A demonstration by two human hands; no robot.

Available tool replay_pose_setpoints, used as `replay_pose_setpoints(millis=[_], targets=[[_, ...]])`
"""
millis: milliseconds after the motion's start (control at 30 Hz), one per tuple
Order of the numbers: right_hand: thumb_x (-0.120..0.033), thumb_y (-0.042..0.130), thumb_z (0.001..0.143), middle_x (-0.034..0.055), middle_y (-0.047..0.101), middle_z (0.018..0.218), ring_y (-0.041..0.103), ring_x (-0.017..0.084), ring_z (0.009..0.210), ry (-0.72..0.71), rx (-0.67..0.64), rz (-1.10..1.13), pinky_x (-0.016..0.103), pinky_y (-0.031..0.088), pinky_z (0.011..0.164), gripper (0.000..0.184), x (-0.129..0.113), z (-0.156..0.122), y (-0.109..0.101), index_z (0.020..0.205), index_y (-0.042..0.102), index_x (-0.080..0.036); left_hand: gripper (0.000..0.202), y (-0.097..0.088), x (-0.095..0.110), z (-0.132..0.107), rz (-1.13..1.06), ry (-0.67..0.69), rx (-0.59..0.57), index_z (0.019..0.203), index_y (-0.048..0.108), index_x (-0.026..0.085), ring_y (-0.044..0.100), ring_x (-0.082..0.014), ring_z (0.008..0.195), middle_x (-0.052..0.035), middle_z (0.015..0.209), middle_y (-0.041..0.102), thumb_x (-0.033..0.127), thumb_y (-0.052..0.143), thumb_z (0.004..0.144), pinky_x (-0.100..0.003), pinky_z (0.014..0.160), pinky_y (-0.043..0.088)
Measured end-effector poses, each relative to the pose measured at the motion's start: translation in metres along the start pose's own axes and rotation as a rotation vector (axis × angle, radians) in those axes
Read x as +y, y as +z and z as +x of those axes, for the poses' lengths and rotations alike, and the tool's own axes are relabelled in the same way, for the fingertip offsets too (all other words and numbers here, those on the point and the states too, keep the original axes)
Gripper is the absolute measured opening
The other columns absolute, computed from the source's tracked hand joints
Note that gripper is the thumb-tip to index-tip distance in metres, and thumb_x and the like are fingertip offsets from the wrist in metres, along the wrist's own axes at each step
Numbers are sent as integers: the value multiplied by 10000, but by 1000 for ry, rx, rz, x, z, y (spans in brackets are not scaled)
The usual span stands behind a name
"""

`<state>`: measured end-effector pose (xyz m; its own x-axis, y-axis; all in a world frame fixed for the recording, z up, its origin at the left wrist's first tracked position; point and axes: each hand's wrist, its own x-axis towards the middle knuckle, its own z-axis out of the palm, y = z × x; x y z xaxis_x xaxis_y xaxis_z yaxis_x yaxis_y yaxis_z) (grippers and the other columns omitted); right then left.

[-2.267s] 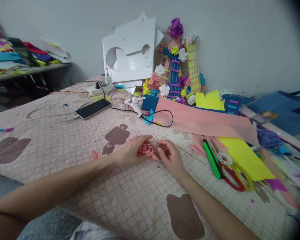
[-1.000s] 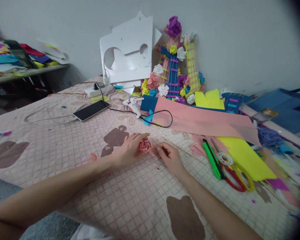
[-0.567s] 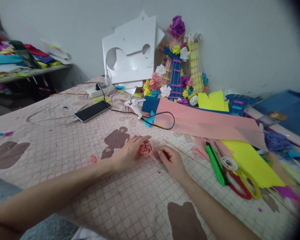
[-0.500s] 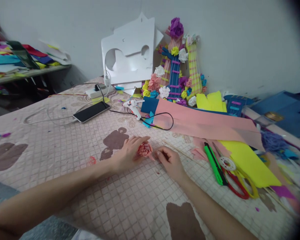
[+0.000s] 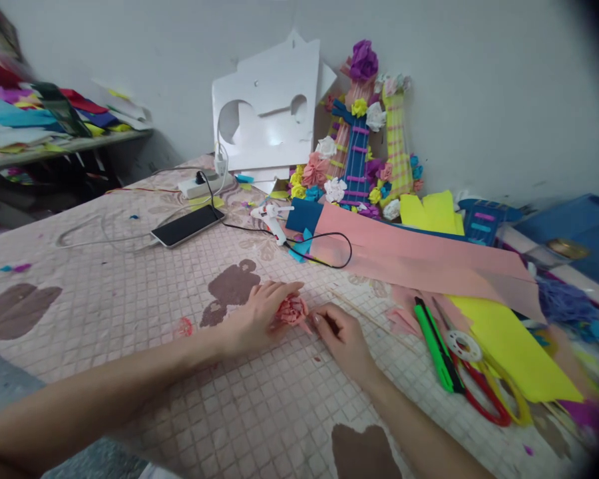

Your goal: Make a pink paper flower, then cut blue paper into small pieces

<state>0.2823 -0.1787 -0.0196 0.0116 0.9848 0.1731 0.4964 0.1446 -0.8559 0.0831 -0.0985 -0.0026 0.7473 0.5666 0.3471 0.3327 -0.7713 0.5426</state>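
On a pink quilted cover [image 5: 130,279] sits a tightly ruffled pink flower [image 5: 292,309]; the left hand [image 5: 257,319] curls closed around it, the right hand [image 5: 342,336] pinches its edge, knuckles up.

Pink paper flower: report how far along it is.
Done: the pink paper flower is already rolled into a tight, ruffled head. In hand: the left hand cups it while the right hand pinches at its edge. Left, seemingly: fixing it, since the glue gun lies untouched farther back, and the long pink sheet lies largely uncut near the scissors.
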Motion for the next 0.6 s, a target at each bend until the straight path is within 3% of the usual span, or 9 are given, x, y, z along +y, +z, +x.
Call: replay_pose_setpoints(millis=[600], targets=[[-219,451,904,23,625,780,565,152,730,33,-51,-4,250,426,645,171,-8,3,-2,820,599,-205,647,-6,-3,4,-34,-52,56,1356,271,220,510,-254,1082,-100,1187,556,90,529,777,-444,924,388]])
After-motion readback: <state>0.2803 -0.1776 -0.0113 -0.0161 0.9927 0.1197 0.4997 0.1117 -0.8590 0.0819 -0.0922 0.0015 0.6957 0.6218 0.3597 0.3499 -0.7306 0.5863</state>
